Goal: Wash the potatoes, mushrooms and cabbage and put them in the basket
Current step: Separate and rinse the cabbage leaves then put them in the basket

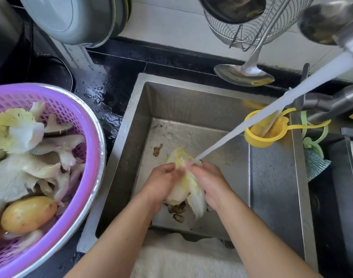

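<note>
A pale yellow-white cabbage piece [183, 183] is held low in the steel sink [271, 187] under the running water stream [271, 109]. My left hand [162, 182] grips its left side and my right hand [209, 183] grips its right side. On the counter at the left stands the purple basket [79, 109] inside a metal bowl. It holds cabbage leaves [13, 129], oyster mushrooms [41, 167] and a yellow potato [28, 214].
The tap [332, 101] reaches in from the right. A yellow strainer cup [263, 135] hangs at the sink's right wall. A ladle [243, 75] and a wire basket [251, 27] hang at the back. Brown scraps [177, 209] lie on the sink floor. A wet black counter [103, 81] lies behind the basket.
</note>
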The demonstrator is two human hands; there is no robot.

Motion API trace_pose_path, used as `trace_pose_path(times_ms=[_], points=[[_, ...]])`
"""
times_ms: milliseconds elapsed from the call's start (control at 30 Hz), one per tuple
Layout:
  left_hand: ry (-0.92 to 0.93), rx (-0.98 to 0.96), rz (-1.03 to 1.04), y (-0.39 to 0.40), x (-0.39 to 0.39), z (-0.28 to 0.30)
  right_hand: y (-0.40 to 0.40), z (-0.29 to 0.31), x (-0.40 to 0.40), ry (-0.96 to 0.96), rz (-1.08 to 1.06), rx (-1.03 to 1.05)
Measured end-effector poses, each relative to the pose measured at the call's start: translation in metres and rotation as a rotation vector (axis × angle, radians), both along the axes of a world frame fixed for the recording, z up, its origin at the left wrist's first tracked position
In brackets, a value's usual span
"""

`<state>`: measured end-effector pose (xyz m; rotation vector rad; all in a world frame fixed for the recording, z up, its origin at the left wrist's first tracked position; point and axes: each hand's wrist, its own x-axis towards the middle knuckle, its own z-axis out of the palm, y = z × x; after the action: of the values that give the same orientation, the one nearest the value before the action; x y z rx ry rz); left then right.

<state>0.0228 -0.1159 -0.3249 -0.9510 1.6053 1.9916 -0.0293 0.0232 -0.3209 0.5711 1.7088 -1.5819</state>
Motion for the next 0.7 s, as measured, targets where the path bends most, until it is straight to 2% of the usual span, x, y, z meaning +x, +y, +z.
trace_pose_path(times_ms=[67,167,267,400,500,700], points=[[-0.002,0.011,0.032,0.000,0.000,0.000,-0.008,0.001,-0.006,-0.032,-0.006,0.064],[-0.032,0.061,0.191,-0.007,0.000,-0.003,0.006,0.009,-0.010,-0.115,0.087,-0.069],[-0.051,0.107,0.321,-0.012,0.000,-0.002,0.027,0.016,0.007,-0.283,0.221,-0.187],[-0.050,0.122,0.410,-0.010,-0.002,0.001,0.014,0.016,0.006,-0.347,-0.106,-0.384],[-0.066,0.060,0.445,-0.012,0.002,0.001,-0.012,0.026,-0.018,-0.349,-0.327,-0.418],[-0.051,0.071,0.416,-0.023,0.017,0.019,-0.013,0.051,-0.020,-0.315,-0.422,-0.322]])
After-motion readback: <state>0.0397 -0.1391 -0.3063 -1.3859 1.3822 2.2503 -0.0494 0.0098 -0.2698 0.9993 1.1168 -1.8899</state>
